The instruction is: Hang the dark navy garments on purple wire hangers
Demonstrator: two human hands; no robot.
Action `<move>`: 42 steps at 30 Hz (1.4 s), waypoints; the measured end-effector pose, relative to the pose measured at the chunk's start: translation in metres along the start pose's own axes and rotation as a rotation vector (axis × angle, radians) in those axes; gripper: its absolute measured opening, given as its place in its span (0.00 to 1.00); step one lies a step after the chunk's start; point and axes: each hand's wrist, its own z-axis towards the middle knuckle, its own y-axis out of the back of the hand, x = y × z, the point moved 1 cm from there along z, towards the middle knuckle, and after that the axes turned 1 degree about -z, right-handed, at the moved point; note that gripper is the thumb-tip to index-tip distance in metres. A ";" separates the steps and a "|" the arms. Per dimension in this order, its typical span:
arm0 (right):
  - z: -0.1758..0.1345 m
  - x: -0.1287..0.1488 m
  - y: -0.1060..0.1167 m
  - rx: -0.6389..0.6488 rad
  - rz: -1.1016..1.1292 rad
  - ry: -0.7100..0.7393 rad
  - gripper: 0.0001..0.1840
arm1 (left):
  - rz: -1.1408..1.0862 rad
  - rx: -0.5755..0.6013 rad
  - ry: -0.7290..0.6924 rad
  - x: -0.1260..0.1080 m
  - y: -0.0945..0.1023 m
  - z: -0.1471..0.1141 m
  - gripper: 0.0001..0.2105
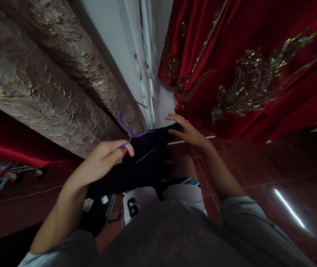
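Observation:
My left hand [112,157] is closed around a thin purple clothes hanger [131,136], gripping it just below the hook, which points up and away from me. Dark fabric, which looks like a garment [147,167], hangs about the hanger and covers much of it; part of the lower bar shows as a purple line. At the garment's far right end is my right hand [187,129], fingers spread and thumb apart. Fabric lies between that thumb and the fingers, but I cannot tell whether they touch it.
Beige textured, gold-flecked fabric [63,85] hangs on the left, red sequinned fabric [244,74] on the right. Between them stands a white metal frame [147,66] by the wall. A black seat [99,213] with small white items is at lower left, over a red tiled floor [244,167].

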 end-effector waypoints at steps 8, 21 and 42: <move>0.072 -0.012 0.033 -0.395 0.259 -0.148 0.25 | 0.263 -0.898 -0.318 0.034 0.032 0.031 0.15; 0.018 -0.019 0.058 -0.589 0.330 -0.203 0.23 | 0.379 -0.330 -0.321 0.056 -0.092 0.071 0.26; -0.025 -0.040 -0.131 -0.348 0.077 -0.489 0.25 | -0.568 -1.013 -0.203 0.036 -0.158 0.077 0.14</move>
